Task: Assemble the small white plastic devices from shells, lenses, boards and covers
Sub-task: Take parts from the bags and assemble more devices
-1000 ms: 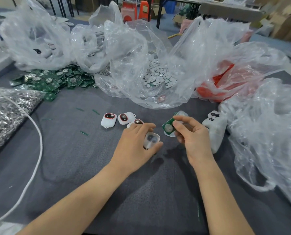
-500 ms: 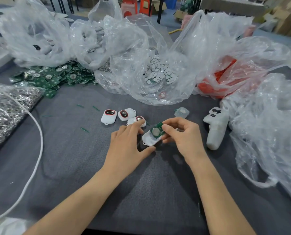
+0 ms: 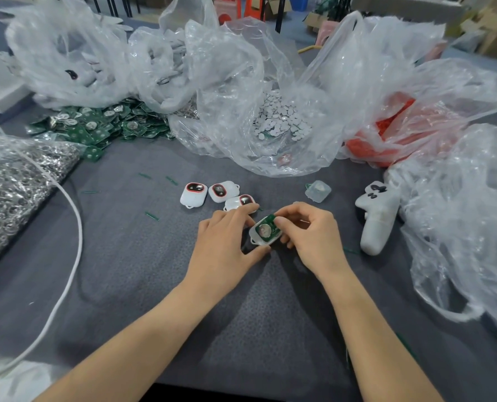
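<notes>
A white plastic shell (image 3: 257, 240) lies open side up between my hands at the table's middle. A green circuit board (image 3: 267, 229) with a round silver cell sits tilted in it. My left hand (image 3: 227, 245) grips the shell from the left, thumb under its near edge. My right hand (image 3: 308, 233) pinches the board's far right corner. Three assembled white devices (image 3: 193, 194) with red-ringed lenses lie just beyond my left hand. A clear cover (image 3: 318, 191) lies alone beyond my right hand.
A white handheld tool (image 3: 377, 219) lies at the right. A pile of green boards (image 3: 96, 126) sits far left, with clear bags of white discs (image 3: 279, 117), shells and red parts (image 3: 392, 134) behind. A bag of metal rings (image 3: 12, 181) and a white cable (image 3: 73, 250) occupy the left.
The board went from being held beside the shell to lying in it. My hands came together, and the clear cover now lies on the table apart from them.
</notes>
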Action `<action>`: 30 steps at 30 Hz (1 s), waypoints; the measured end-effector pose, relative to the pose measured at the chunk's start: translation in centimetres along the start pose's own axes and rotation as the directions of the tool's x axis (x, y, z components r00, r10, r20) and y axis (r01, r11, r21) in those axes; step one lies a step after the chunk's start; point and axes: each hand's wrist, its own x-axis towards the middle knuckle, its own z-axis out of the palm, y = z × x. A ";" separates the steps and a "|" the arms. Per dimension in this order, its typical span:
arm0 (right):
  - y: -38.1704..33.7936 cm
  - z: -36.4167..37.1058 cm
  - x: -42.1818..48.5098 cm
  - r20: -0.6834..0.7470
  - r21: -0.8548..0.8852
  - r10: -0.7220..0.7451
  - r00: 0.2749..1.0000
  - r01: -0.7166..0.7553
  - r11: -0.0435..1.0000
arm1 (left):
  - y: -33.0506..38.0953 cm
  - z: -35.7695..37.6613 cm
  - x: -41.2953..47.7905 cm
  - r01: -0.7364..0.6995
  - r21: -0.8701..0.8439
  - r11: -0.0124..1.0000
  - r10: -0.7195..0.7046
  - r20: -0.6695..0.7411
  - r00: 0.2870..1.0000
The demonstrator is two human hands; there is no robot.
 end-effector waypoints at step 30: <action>-0.2 0.2 -0.1 0.021 -0.126 -0.050 0.999 0.052 0.991 | 0.3 -0.2 -0.1 -0.030 -0.008 1.000 0.030 -0.004 1.000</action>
